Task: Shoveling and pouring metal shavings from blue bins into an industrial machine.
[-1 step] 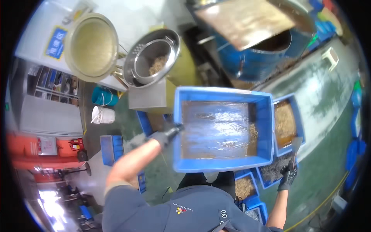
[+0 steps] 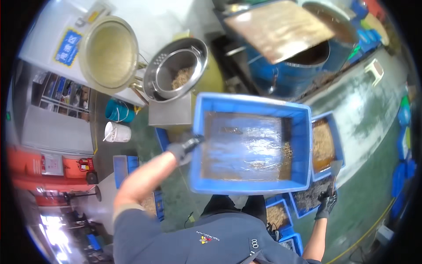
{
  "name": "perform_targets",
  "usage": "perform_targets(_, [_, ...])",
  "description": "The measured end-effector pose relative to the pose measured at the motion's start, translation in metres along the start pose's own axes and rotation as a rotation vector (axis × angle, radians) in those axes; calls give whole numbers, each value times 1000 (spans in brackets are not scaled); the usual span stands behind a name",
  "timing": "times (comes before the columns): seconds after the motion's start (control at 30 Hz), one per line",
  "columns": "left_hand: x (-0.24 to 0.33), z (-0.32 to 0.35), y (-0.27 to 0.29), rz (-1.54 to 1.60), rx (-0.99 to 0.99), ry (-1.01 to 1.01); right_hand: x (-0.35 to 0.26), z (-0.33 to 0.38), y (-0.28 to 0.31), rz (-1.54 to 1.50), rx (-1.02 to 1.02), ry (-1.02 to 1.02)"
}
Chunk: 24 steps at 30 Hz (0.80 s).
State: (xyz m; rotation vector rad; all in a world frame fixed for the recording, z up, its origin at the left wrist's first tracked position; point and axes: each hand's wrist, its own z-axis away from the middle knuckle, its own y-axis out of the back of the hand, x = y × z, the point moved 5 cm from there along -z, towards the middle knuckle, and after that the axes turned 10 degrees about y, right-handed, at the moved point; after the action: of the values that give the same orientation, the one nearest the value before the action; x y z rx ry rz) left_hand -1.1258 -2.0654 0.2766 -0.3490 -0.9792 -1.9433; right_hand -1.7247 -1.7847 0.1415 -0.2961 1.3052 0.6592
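A large blue plastic bin (image 2: 254, 100) is in front of me, with a thin layer of brownish liquid over its floor and small tan grains (image 2: 287, 150) gathered along the right side. My left hand (image 2: 182, 149), in a dark glove, is closed on the bin's left rim. Out to the right, my right hand (image 2: 326, 203) wears a black glove and grips a scraper (image 2: 336, 170), its flat metal blade pointing up and away from me. That blade is near a blue tub of tan material (image 2: 323, 143), outside the large bin.
Beyond the bin's left corner stands a machine with a steel bowl (image 2: 196, 48) holding some tan bits and a round lid (image 2: 109, 55). A blue drum (image 2: 281, 75) under a board (image 2: 281, 28) is at the back. More tubs (image 2: 276, 215) sit by my legs; two buckets (image 2: 118, 132) stand left.
The bin's left end has shifted slightly left and up, along with my left hand. My right hand still holds the scraper in nearly the same place.
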Motion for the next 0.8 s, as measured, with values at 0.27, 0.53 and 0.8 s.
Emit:
perform_targets(0.27, [260,59,281,-117,194,-530,-56,24,-80,-60,-152,-62])
perform_targets(0.53, [375,26,415,-794,1094,-783,-63,25,-225,199,-501,214])
perform_targets(0.8, [400,-75,447,-632,1149,-650,-224,138,-395,717,-632,810])
